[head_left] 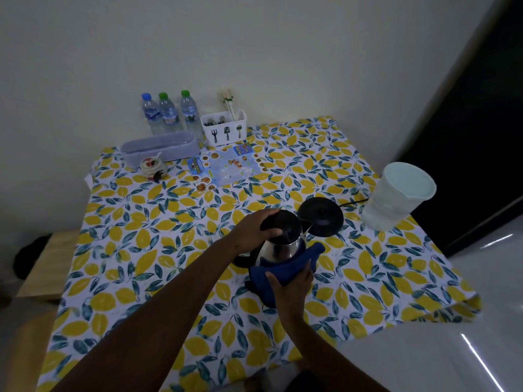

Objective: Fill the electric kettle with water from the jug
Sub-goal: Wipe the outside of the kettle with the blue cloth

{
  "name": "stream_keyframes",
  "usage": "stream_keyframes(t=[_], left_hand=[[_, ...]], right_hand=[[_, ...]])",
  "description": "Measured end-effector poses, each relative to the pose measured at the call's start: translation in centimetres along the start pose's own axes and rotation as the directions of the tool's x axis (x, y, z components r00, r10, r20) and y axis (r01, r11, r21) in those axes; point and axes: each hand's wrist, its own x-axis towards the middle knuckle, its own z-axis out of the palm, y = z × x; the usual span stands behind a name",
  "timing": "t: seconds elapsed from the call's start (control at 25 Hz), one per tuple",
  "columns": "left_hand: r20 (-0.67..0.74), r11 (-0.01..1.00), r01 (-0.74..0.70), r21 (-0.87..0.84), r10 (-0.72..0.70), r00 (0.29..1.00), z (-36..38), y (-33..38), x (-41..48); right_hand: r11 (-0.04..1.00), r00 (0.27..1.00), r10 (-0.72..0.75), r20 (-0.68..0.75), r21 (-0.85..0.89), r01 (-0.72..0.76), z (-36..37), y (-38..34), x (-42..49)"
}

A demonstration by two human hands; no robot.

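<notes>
Steel kettle [283, 244] stands near the middle of the lemon-print table [141, 250], its lid up and mouth open. Left hand [254, 230] grips the kettle's black top at the handle side. Right hand [291, 281] presses a blue cloth [285, 267] against the kettle's lower body, fingers wrapped over it. Just beyond the kettle lies its black base [322, 219], apart from it. Right of the base, at the table's edge, stands the pale jug [396, 199], lid on, untouched. Far behind the kettle, by the wall, are three bottles [168, 114] and a cutlery caddy [225, 128].
</notes>
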Motion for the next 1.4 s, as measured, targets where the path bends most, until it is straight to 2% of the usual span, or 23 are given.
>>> stream_keyframes(t=[0.08, 0.16, 0.32, 0.36, 0.44, 0.52, 0.68, 0.92, 1.0, 1.2, 1.28, 1.32, 1.4], left_hand=[[0.004, 1.000, 0.008, -0.009, -0.008, 1.000, 0.0, 0.2, -0.1], [0.013, 1.000, 0.007, 0.006, -0.007, 1.000, 0.1, 0.2, -0.1], [-0.017, 0.998, 0.000, 0.063, 0.001, 1.000, 0.8, 0.3, -0.2], [-0.037, 0.996, 0.001, 0.087, 0.002, 0.999, 1.0, 0.4, -0.2], [-0.069, 0.991, 0.003, 0.136, 0.007, 0.998, 1.3, 0.5, -0.2], [-0.082, 0.990, -0.007, 0.144, 0.019, 0.996, 1.3, 0.6, -0.1], [-0.090, 0.990, 0.003, 0.143, 0.010, 0.996, 1.2, 0.9, -0.2], [-0.109, 0.993, 0.034, 0.113, -0.022, 0.994, 1.4, 0.8, -0.3], [-0.112, 0.994, 0.050, 0.096, -0.039, 0.993, 1.4, 0.7, -0.2], [-0.121, 0.992, 0.078, 0.101, -0.066, 0.990, 1.7, 0.5, -0.1], [-0.133, 0.991, 0.092, 0.092, -0.079, 0.988, 1.8, 0.4, 0.0], [-0.137, 0.992, 0.093, 0.090, -0.081, 0.987, 1.8, 0.3, 0.0], [-0.138, 0.992, 0.094, 0.084, -0.081, 0.987, 1.9, 0.2, 0.0]], right_hand=[[0.999, 0.998, 0.044, 0.051, 0.029, -0.046, -0.4, 0.9, 0.4], [0.988, 0.996, 0.045, 0.083, 0.144, -0.057, -1.1, 1.7, 1.1], [0.941, 0.999, -0.006, 0.044, 0.339, -0.009, -2.8, -0.2, 3.6], [0.924, 0.999, 0.025, 0.046, 0.379, -0.041, -3.2, -1.3, 4.8], [0.865, 0.981, 0.174, 0.083, 0.463, -0.193, -4.3, -3.4, 7.1], [0.849, 0.949, 0.259, 0.182, 0.426, -0.313, -5.6, -4.7, 9.2], [0.852, 0.872, 0.274, 0.405, 0.319, -0.416, -6.4, -4.7, 12.0], [0.905, 0.849, 0.222, 0.480, 0.224, -0.363, -6.6, -5.7, 14.5], [0.934, 0.819, 0.233, 0.525, 0.113, -0.339, -6.4, -7.5, 16.6], [0.965, 0.659, 0.253, 0.708, -0.229, -0.125, -4.9, -10.6, 20.5], [0.954, 0.608, 0.285, 0.741, -0.281, -0.105, -4.1, -10.6, 21.0], [0.952, 0.604, 0.294, 0.741, -0.285, -0.113, -4.0, -10.3, 21.2], [0.948, 0.638, 0.313, 0.703, -0.271, -0.167, -3.9, -8.8, 21.3]])
